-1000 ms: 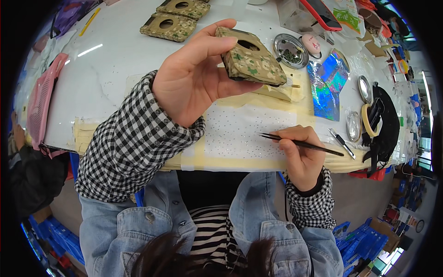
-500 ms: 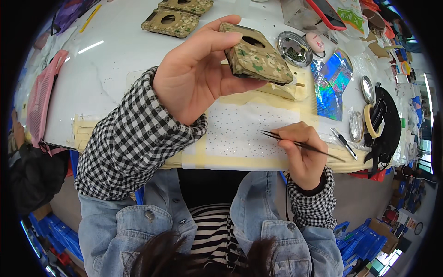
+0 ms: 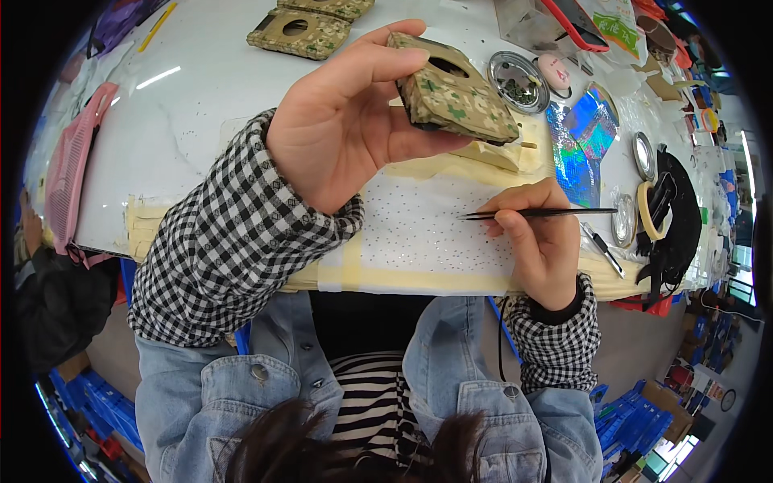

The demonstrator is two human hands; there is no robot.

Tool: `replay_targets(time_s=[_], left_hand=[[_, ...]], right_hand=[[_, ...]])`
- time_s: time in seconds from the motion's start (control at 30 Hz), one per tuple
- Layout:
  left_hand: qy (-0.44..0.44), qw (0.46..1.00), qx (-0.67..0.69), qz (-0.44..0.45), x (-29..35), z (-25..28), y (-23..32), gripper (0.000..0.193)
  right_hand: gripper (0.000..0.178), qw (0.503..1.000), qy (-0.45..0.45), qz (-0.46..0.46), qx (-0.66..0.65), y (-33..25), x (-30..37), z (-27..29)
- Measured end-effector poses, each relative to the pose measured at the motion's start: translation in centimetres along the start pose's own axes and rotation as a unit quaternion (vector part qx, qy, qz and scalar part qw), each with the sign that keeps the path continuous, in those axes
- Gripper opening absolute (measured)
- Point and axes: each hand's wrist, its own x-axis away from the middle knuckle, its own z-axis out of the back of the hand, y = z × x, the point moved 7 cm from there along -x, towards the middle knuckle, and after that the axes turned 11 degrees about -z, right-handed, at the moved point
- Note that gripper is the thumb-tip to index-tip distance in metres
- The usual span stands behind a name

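Note:
Raised above the table, my left hand (image 3: 342, 121) grips a camouflage-patterned case (image 3: 459, 97) by its edges, thumb on top and fingers beneath. The case is boxy, with a dark oval hole in its tan face. My right hand (image 3: 543, 229) is closed around black tweezers (image 3: 555, 212), whose thin tips point left. Those tips hover over or touch a white sheet (image 3: 419, 221) scattered with many tiny dark specks; which of the two I cannot tell. Whether the tips pinch a speck is too small to see.
More camouflage cases (image 3: 302, 34) lie at the far left. A round metal dish (image 3: 519, 83) with small dark bits stands right of the held case. Beyond are shiny blue holographic sheets (image 3: 578, 137), a pen-like knife (image 3: 602, 249), a tape roll (image 3: 646, 211) and a red-edged phone (image 3: 576, 24).
My right hand has moved slightly up and right, and the tweezers have turned to lie nearly level. My left hand and the case have shifted slightly up and right.

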Motion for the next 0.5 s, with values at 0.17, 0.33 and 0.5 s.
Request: replay_targets(time_s=[0.17,0.33,0.5], left_hand=[[0.004,1.000,-0.002,0.001,-0.01,0.07,-0.01,0.042],[0.007,1.000,0.004,0.001,-0.03,0.14,-0.07,0.041],[0.005,1.000,0.001,0.000,-0.09,0.15,-0.09,0.040]], right_hand=[[0.007,1.000,0.004,0.003,-0.004,0.23,0.01,0.12],[0.007,1.000,0.001,0.003,-0.001,0.26,-0.09,0.08],[0.007,1.000,0.005,0.003,0.013,0.22,-0.15,0.07]])
